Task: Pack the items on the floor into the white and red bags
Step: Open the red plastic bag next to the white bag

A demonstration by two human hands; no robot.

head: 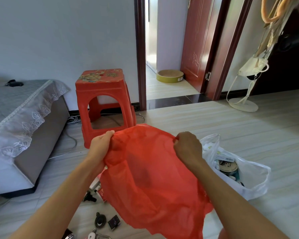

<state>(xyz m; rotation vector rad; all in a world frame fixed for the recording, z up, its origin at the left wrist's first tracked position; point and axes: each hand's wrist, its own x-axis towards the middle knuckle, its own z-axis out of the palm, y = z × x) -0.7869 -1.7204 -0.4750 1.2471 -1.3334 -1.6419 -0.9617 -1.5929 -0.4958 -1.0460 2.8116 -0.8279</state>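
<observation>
- The thin red plastic bag (150, 169) hangs in the air at the centre of the view, stretched between both hands; its top edge runs roughly 9 to 3 o'clock and its body drapes down toward 6 o'clock.
- The left hand (100, 145) is clenched on the bag's top edge at about 10 o'clock; the right hand (188, 147) pinches the same edge at about 2 o'clock. Both grip film and nothing else.
- The translucent white plastic bag (245, 176) lies on the pale tiled floor (214, 118) at 4 o'clock, just beside the right forearm, mouth open and already holding packets.
- The small loose items (103, 219), dark gadgets and metal pieces, lie on the floor at 7 to 8 o'clock, below the left forearm and partly under the red bag's lower edge.
- By my judgement the left hand is the nearer one to those items, so the bag's mouth must first be parted and lowered toward 7 o'clock.
</observation>
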